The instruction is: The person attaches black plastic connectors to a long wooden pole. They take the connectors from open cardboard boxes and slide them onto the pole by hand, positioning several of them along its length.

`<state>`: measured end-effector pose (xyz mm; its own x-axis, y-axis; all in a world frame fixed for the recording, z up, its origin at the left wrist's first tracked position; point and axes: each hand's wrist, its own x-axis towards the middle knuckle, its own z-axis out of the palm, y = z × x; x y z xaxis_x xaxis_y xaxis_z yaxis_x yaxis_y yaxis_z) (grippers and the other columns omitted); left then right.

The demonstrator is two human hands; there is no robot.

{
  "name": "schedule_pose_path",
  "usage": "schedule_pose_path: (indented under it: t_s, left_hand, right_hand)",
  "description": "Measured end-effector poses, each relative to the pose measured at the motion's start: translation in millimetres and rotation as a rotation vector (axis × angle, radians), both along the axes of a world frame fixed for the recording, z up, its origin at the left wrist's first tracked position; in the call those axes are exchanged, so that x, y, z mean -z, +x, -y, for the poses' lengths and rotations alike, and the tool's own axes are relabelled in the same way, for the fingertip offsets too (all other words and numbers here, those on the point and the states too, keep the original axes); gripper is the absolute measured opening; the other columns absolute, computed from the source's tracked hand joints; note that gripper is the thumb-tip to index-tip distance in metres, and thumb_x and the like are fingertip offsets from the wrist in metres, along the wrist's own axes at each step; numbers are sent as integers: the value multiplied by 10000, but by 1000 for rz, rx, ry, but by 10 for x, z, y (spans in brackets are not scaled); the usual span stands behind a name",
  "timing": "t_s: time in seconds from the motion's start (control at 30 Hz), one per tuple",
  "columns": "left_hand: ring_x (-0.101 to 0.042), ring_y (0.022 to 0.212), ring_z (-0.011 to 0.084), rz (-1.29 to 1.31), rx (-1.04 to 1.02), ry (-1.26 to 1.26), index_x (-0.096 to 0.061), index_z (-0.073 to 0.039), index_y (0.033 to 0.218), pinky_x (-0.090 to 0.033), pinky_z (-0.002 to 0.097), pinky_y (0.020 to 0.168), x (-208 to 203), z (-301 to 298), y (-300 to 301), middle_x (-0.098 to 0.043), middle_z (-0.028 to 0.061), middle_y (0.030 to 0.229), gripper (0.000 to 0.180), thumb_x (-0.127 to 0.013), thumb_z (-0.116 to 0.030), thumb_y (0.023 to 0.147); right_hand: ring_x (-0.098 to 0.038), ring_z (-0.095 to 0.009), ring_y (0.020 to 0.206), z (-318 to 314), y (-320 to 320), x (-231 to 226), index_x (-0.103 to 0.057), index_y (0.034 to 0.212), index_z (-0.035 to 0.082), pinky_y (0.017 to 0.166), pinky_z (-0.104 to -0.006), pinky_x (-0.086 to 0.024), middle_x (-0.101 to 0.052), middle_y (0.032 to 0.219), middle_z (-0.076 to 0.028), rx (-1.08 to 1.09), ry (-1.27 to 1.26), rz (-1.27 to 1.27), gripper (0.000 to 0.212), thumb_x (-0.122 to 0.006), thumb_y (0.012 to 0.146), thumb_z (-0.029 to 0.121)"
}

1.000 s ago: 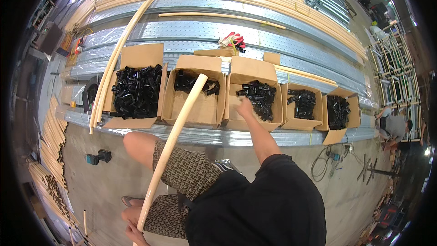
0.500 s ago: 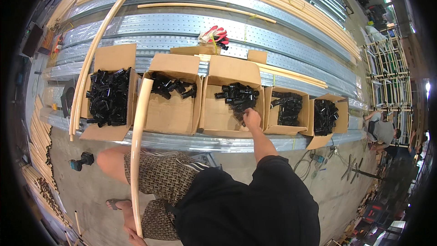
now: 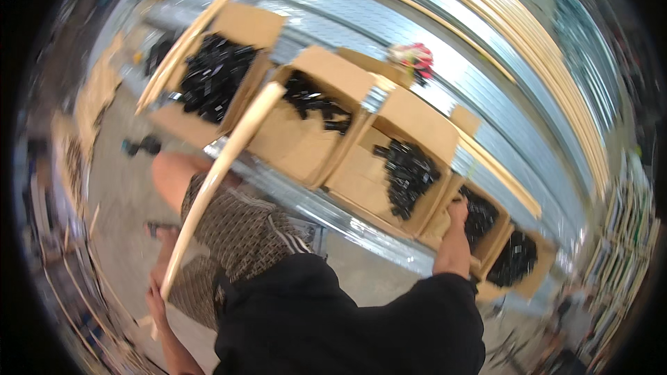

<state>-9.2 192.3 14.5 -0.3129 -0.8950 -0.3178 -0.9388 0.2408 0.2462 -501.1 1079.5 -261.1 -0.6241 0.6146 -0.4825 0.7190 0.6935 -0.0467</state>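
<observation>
Slanting metal beams point(image 3: 347, 35): perforated, laid from 11 to 4 o'clock; nearly level half a second ago, so the view has turned.
Boxes: five, cardboard, in a row from 10 to 4 o'clock, open-topped.
Person's clothing: black shirt point(image 3: 347, 326) at 6 o'clock; patterned shorts point(image 3: 243, 222) at 8.
Pole point(image 3: 219, 170): one, pale, round, long; tilted across the shorts, upper end toward 11 o'clock, lower end toward 8.
Left hand point(image 3: 156, 298): at 8 o'clock, fingers curled around the pole's lower part, as before.
Right hand point(image 3: 455, 215): between 3 and 4 o'clock; shifted from the third box point(image 3: 368, 187) to the fourth box point(image 3: 492, 243); blurred, cannot tell whether the fingers pinch a piece.
Black fittings point(image 3: 481, 219): short pieces, heaped in all five boxes; nearest heap beside the right hand.
Work status: picking attention appears moved one box along, pole retained; a judgement.
</observation>
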Motion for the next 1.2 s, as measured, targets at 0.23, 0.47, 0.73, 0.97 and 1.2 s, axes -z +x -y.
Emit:
schedule_pose_path:
  t_s: [0.23, 0.47, 0.73, 0.97, 1.2]
  left_hand:
    - [-660, 775, 263, -30, 65, -177, -641, 142, 946, -494, 442, 752, -18, 7, -330, -662, 278, 780, 652, -455, -477, 1031]
    - [-564, 641, 279, -66, 19, -174, -585, 102, 824, -452, 448, 667, -81, -154, -404, -565, 232, 661, 597, -480, -451, 1024]
    - [-530, 585, 242, -84, 96, -114, -585, 67, 762, -445, 428, 625, -57, 43, -716, -559, 172, 626, 566, -495, -430, 1018]
    - [-584, 600, 245, 32, 162, -161, -634, 64, 790, -460, 427, 633, -133, 15, -635, -585, 182, 622, 573, -486, -440, 1019]
    - [-573, 573, 249, -88, 150, -195, -651, 69, 810, -462, 428, 618, -281, -198, -869, -596, 191, 615, 536, -515, -404, 1023]
  right_hand:
    - [-648, -297, 943, -810, 36, 895, -469, 1417, 2, 645, -506, -506, -639, 1209, -155, 368, -467, -211, 820, -785, 786, 420]
    - [-587, -233, 628, -571, 77, 332, -636, 1194, -28, 457, -340, -443, -687, 990, -132, 653, -523, -282, 470, -835, 779, 69]
    - [-572, -161, 568, -348, 239, 510, -483, 1435, 80, 423, -276, -404, -680, 1030, -106, 554, -602, -417, 646, -735, 840, 68]
    - [-554, -182, 754, -411, 107, 406, -558, 1402, 238, 575, -367, -461, -635, 1087, -70, 811, -631, -251, 561, -753, 876, 240]
    - [-604, -224, 671, -179, 358, -63, -649, 1135, -82, 506, -286, -473, -665, 905, -137, 919, -617, -918, 300, -721, 866, 29]
